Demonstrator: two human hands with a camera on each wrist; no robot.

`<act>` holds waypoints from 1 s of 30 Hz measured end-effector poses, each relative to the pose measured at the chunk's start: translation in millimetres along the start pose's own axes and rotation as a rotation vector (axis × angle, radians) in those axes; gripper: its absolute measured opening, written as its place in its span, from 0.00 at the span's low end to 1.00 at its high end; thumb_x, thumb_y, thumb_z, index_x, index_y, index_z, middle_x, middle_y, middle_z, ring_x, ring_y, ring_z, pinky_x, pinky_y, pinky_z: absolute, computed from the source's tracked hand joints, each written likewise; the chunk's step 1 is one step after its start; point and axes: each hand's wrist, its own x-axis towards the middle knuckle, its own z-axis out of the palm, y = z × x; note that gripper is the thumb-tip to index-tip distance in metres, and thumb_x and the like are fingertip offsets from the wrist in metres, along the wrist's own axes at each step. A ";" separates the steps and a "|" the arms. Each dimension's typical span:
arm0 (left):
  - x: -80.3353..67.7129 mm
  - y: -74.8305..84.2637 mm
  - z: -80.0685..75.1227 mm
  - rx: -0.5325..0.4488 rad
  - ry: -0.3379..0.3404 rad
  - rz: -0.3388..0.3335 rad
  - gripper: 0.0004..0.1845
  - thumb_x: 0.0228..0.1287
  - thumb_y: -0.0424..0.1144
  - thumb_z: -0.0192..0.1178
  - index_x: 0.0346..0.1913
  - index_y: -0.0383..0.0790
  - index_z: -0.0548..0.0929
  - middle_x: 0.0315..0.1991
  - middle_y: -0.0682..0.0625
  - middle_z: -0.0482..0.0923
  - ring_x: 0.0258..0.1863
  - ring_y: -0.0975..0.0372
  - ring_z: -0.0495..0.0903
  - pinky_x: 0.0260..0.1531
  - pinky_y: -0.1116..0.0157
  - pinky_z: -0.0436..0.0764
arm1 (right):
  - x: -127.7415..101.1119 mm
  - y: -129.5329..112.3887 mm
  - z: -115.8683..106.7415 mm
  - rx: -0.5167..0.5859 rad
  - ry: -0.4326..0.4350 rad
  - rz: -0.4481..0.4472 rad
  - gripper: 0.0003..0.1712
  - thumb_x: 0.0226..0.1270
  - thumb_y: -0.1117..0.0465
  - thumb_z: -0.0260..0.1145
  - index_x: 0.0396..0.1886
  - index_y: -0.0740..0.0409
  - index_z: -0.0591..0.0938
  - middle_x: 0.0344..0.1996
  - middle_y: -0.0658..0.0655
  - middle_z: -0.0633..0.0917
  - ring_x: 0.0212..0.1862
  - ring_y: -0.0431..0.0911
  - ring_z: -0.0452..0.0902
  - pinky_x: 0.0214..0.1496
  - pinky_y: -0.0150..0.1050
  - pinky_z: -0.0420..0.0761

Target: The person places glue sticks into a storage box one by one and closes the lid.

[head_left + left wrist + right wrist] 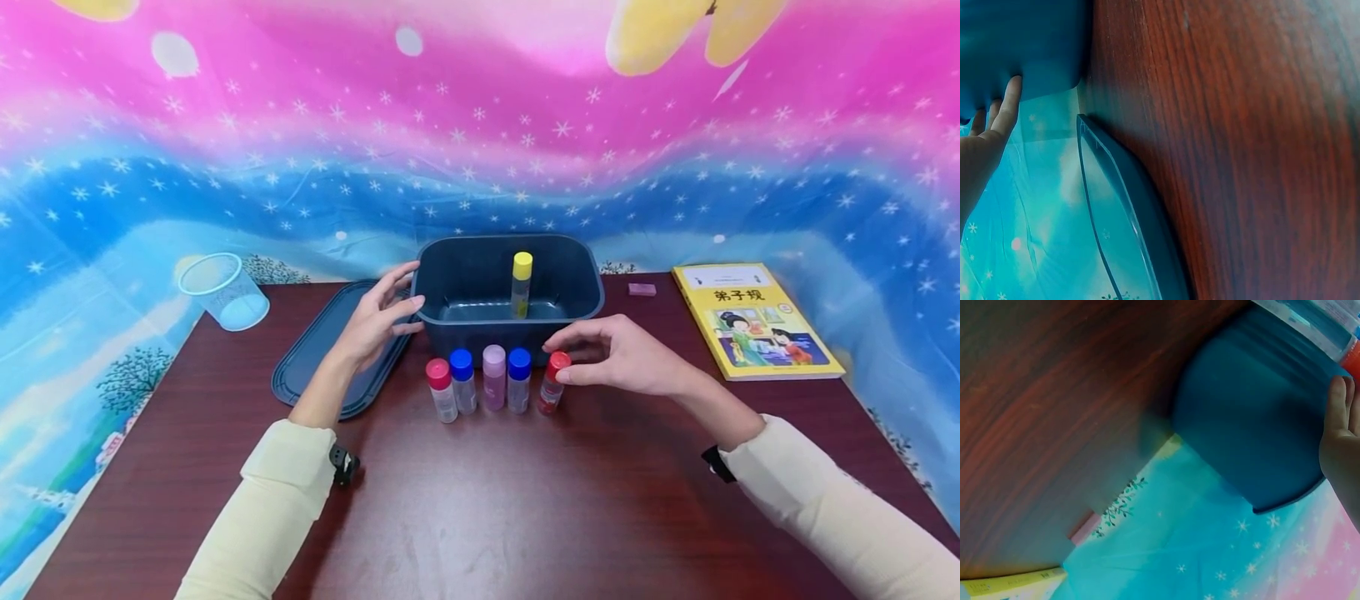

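Spanning the head view, two hands attend a dark blue bin (487, 332). The left hand (375, 321), fingers spread and only slightly bent, rests against the bin's left end, thumb at the rim. The right hand (626, 357), thumb and forefinger drawn in to a cap's width, pinches the cap of a red-capped glue stick (550, 397), slightly tilted before the bin's right front. Continuing leftward along the bin's front stand a blue-capped stick (518, 392), a lilac stick (494, 387), a second blue-capped stick (464, 392) and a pinkish-red-capped stick (444, 402). Inside the bin stands a yellow-capped stick (521, 283). Left of the bin lies a lid (322, 342); right of it, a pink eraser (642, 290).

Left wrist view: fingertips (1015, 84) touch the bin's outer wall; the thumb is hidden.

Right wrist view: fingers (1336, 409) meet the red cap beside the bin; the thumb is hidden.
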 end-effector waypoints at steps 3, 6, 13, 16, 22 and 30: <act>0.3 -0.3 0.1 -0.002 -0.002 0.006 0.33 0.75 0.37 0.56 0.80 0.49 0.60 0.79 0.42 0.49 0.73 0.44 0.61 0.62 0.38 0.71 | -0.1 2.1 2.1 0.032 -0.005 0.025 0.23 0.63 0.63 0.76 0.58 0.62 0.83 0.54 0.60 0.84 0.54 0.53 0.83 0.52 0.40 0.85; 0.6 -0.8 0.1 -0.006 -0.003 0.010 0.34 0.75 0.38 0.58 0.79 0.48 0.60 0.79 0.42 0.49 0.73 0.43 0.61 0.62 0.38 0.71 | 0.1 4.0 4.1 0.050 -0.007 0.038 0.23 0.63 0.63 0.76 0.57 0.63 0.83 0.54 0.61 0.84 0.54 0.53 0.83 0.52 0.41 0.84; 0.4 -1.2 -0.5 -0.008 -0.003 0.007 0.35 0.74 0.40 0.59 0.79 0.48 0.60 0.79 0.42 0.50 0.73 0.43 0.62 0.62 0.38 0.72 | 0.6 7.4 6.8 0.039 0.023 0.047 0.20 0.63 0.61 0.76 0.54 0.60 0.85 0.51 0.59 0.86 0.53 0.52 0.84 0.53 0.39 0.84; 0.6 -1.2 -0.6 -0.005 -0.004 0.004 0.35 0.74 0.40 0.59 0.79 0.49 0.60 0.79 0.43 0.50 0.72 0.44 0.62 0.61 0.38 0.72 | -0.8 7.1 5.5 0.023 0.038 0.044 0.19 0.63 0.60 0.76 0.53 0.59 0.86 0.49 0.57 0.87 0.51 0.52 0.84 0.51 0.39 0.85; 1.3 -1.2 0.8 -0.013 -0.005 0.003 0.34 0.74 0.39 0.59 0.79 0.49 0.60 0.79 0.42 0.50 0.73 0.43 0.61 0.62 0.38 0.71 | -5.6 0.2 -1.9 0.012 0.067 0.023 0.18 0.64 0.61 0.75 0.53 0.61 0.86 0.46 0.57 0.88 0.48 0.52 0.84 0.49 0.40 0.86; 0.2 0.9 -0.6 -0.009 -0.010 0.004 0.34 0.75 0.37 0.57 0.80 0.48 0.59 0.79 0.42 0.49 0.73 0.42 0.60 0.62 0.38 0.72 | -8.7 -20.5 -19.3 -0.066 0.164 -0.020 0.17 0.67 0.62 0.73 0.54 0.58 0.86 0.49 0.56 0.87 0.48 0.51 0.82 0.46 0.39 0.86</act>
